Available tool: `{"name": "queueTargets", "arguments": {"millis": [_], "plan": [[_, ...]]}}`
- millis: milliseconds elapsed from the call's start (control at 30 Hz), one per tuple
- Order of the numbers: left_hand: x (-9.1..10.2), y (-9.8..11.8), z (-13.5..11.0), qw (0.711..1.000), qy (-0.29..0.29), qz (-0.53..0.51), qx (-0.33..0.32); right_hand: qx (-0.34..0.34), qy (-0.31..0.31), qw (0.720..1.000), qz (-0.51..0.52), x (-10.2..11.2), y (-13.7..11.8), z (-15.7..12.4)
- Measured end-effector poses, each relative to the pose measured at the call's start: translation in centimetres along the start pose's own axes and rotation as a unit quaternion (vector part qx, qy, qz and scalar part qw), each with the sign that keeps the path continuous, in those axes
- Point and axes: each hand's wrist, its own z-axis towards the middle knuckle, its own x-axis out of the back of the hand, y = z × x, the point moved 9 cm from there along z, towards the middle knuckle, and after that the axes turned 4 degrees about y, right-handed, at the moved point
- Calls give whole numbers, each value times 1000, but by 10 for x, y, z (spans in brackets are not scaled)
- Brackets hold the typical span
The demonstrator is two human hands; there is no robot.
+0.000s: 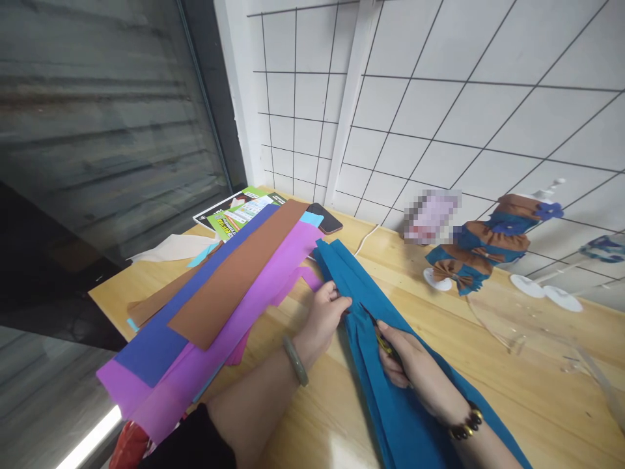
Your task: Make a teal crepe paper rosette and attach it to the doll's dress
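A long strip of teal fabric [351, 273] lies folded in pleats down the middle of the wooden table [488, 391]. My left hand [323, 319] pinches the strip's left edge, fingers closed on the cloth. My right hand [403, 358] rests on the strip and grips a thin dark tool with a yellow part [378, 332], its tip pointing at the fabric close to my left fingers. I cannot make out what the tool is. A green bangle circles my left wrist and a dark bead bracelet my right.
Sheets of purple [273, 273], brown [239, 273] and blue [161, 339] material are stacked to the left. Behind them lie leaflets [239, 212] and a phone [326, 220]. A doll in a blue and brown dress [488, 247] stands by the tiled wall at right. Clear plastic lies at the right.
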Motion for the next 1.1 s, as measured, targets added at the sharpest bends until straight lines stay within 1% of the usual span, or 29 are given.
{"name": "queueTargets", "arguments": {"millis": [267,467,633,833,1100], "plan": [[2,-2,0,1000,10,7,-5,-10,-9,1000,16,0,4,-1],[3,-3,-1,1000,16,15,-16,2,-5,1000,17,-3,-3,7],[6,-5,0,999,28,18,-4,15,1,1000,-1,-7,-12,14],[6,-1,0,999,22,17,-17,37,3,998,-41,-3,-21,17],[7,0,0,998,32,45,-15,39,3,997,-62,-1,-22,21]]}}
